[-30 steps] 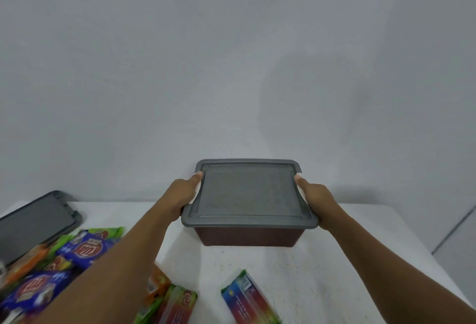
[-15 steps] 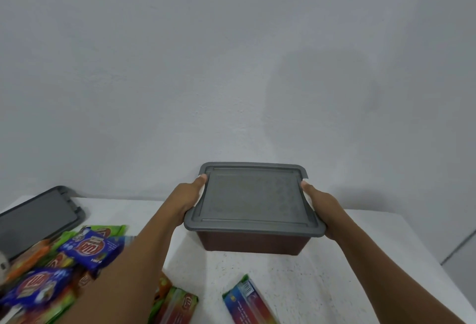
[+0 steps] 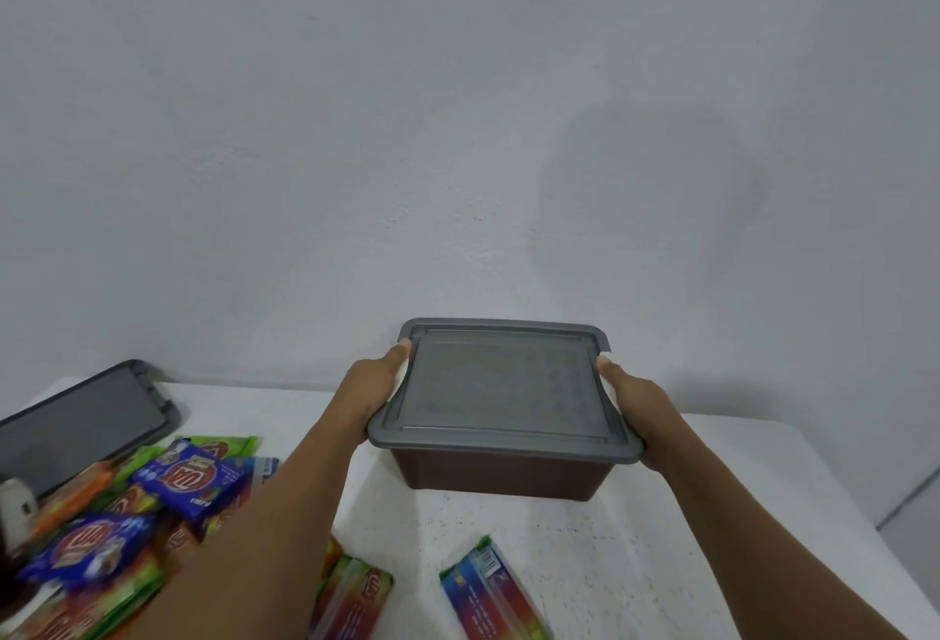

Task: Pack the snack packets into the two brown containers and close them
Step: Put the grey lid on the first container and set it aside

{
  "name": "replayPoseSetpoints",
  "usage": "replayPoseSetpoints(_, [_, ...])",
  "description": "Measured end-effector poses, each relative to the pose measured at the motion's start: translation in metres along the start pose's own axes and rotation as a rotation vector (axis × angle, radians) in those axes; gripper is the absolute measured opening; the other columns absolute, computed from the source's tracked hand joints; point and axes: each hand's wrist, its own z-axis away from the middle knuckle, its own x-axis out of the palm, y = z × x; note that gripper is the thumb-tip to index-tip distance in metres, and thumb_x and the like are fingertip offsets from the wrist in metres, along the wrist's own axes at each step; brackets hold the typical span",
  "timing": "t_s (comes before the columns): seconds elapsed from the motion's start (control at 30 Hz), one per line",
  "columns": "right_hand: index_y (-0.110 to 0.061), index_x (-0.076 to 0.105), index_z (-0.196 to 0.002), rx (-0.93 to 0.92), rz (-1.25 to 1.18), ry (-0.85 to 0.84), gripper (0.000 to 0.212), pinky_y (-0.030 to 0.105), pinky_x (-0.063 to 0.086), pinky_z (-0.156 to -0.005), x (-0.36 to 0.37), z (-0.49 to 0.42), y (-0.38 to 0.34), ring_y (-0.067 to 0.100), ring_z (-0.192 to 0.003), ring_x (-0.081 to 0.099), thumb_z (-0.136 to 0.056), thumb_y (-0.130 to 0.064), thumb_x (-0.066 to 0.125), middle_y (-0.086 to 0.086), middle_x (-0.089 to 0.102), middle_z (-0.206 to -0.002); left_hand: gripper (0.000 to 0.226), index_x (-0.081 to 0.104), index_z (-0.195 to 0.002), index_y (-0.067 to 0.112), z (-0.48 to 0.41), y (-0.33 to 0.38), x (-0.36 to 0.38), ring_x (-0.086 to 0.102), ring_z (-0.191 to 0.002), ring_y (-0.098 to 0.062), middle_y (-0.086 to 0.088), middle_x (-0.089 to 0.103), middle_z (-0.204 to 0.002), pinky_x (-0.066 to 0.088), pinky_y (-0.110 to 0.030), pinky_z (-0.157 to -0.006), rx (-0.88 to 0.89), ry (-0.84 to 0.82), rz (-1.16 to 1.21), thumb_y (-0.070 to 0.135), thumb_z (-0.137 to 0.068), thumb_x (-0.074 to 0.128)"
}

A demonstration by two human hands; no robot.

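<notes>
1. Brown container [image 3: 503, 479], grey lid [image 3: 503, 385] on, is mid-table toward the far wall, with its long axis running left-right.
2. Left hand [image 3: 374, 392] and right hand [image 3: 636, 410] clamp its two short ends. Thumbs lie on the lid edge; fingers are hidden under the rim. The box is centred between them.
3. Resting or lifted: cannot tell.
4. Room: bare table [image 3: 712, 512] to the right, ending at an edge. Snack packets [image 3: 188, 476] and a spare lid [image 3: 86, 415] crowd the left, and a loose packet [image 3: 488, 593] lies in front.
</notes>
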Motion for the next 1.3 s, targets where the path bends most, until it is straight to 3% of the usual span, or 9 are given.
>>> replayPoseSetpoints(0.23, [-0.004, 0.058, -0.127, -0.016, 0.019, 0.019, 0.063, 0.043, 0.056, -0.083, 0.001, 0.000, -0.001, 0.028, -0.094, 0.066, -0.098, -0.059, 0.049, 0.009, 0.064, -0.103, 0.052, 0.059, -0.094, 0.013, 0.002, -0.001, 0.000, 0.063, -0.083, -0.022, -0.003, 0.063, -0.091, 0.051, -0.038, -0.078, 0.006, 0.018, 0.017, 0.065, -0.096, 0.050])
replayPoseSetpoints(0.4, [-0.008, 0.058, -0.110, -0.050, 0.068, 0.049, 0.052, 0.044, 0.055, -0.086, 0.001, 0.004, -0.001, 0.027, -0.091, 0.065, -0.099, -0.058, 0.047, 0.005, 0.064, -0.094, 0.058, 0.063, -0.090, 0.007, 0.005, -0.001, -0.002, 0.065, -0.085, -0.027, -0.010, 0.068, -0.093, 0.052, -0.041, -0.080, 0.034, 0.056, -0.012, 0.064, -0.095, 0.053])
replayPoseSetpoints(0.5, [-0.008, 0.058, -0.108, -0.063, 0.109, 0.053, 0.052, 0.041, 0.055, -0.082, 0.000, 0.006, -0.004, 0.030, -0.094, 0.065, -0.099, -0.058, 0.048, 0.010, 0.065, -0.103, 0.052, 0.063, -0.087, 0.005, 0.010, 0.002, -0.006, 0.060, -0.080, -0.026, -0.013, 0.065, -0.091, 0.050, -0.040, -0.079, 0.079, 0.112, -0.051, 0.054, -0.099, 0.052])
replayPoseSetpoints(0.63, [-0.004, 0.059, -0.100, -0.231, 0.381, 0.288, 0.055, 0.037, 0.047, -0.072, -0.002, 0.007, -0.017, 0.028, -0.084, 0.063, -0.096, -0.058, 0.050, 0.012, 0.068, -0.097, 0.031, 0.057, -0.088, 0.011, 0.019, 0.009, -0.022, 0.060, -0.077, -0.027, -0.014, 0.066, -0.094, 0.052, -0.035, -0.063, 0.141, 0.174, -0.039, 0.041, -0.097, 0.060])
replayPoseSetpoints(0.73, [-0.017, 0.058, -0.100, -0.459, 0.319, 0.407, 0.028, 0.037, 0.050, -0.078, 0.005, 0.022, -0.038, 0.028, -0.087, 0.067, -0.096, -0.045, 0.053, 0.004, 0.069, -0.094, 0.027, 0.060, -0.089, 0.007, 0.033, 0.021, -0.042, 0.062, -0.071, -0.026, -0.015, 0.070, -0.090, 0.053, -0.033, -0.059, 0.217, 0.210, -0.012, 0.033, -0.097, 0.062])
replayPoseSetpoints(0.93, [-0.020, 0.066, -0.087, -0.626, 0.151, 0.169, 0.010, 0.034, 0.052, -0.068, 0.057, 0.065, -0.077, 0.022, -0.072, 0.067, -0.092, -0.027, 0.061, 0.004, 0.072, -0.079, 0.035, 0.067, -0.091, 0.000, 0.072, 0.046, -0.085, 0.063, -0.062, -0.019, -0.014, 0.071, -0.077, 0.055, -0.031, -0.060, 0.425, 0.158, 0.002, 0.033, -0.100, 0.059])
replayPoseSetpoints(1.13, [-0.010, 0.066, -0.088, -0.657, 0.093, -0.021, 0.012, 0.013, 0.044, -0.045, 0.131, 0.100, -0.089, 0.013, -0.057, 0.061, -0.095, -0.020, 0.061, 0.007, 0.068, -0.074, 0.032, 0.060, -0.087, -0.002, 0.100, 0.044, -0.132, 0.060, -0.057, -0.017, -0.008, 0.068, -0.069, 0.051, -0.029, -0.055, 0.515, 0.189, 0.036, 0.028, -0.098, 0.063])
replayPoseSetpoints(1.2, [-0.009, 0.067, -0.090, -0.658, 0.086, -0.074, 0.012, 0.012, 0.043, -0.045, 0.158, 0.111, -0.090, 0.006, -0.054, 0.061, -0.094, -0.020, 0.062, 0.007, 0.068, -0.075, 0.030, 0.060, -0.086, 0.000, 0.106, 0.037, -0.156, 0.060, -0.057, -0.018, -0.008, 0.068, -0.068, 0.050, -0.031, -0.056, 0.536, 0.212, 0.018, 0.028, -0.097, 0.064])
replayPoseSetpoints(1.3, [-0.013, 0.066, -0.088, -0.663, 0.082, -0.156, 0.012, 0.017, 0.045, -0.048, 0.199, 0.128, -0.093, 0.013, -0.059, 0.062, -0.094, -0.023, 0.063, 0.010, 0.069, -0.076, 0.026, 0.062, -0.083, 0.005, 0.113, 0.028, -0.195, 0.061, -0.057, -0.017, -0.010, 0.069, -0.070, 0.050, -0.030, -0.056, 0.558, 0.250, -0.014, 0.027, -0.096, 0.065])
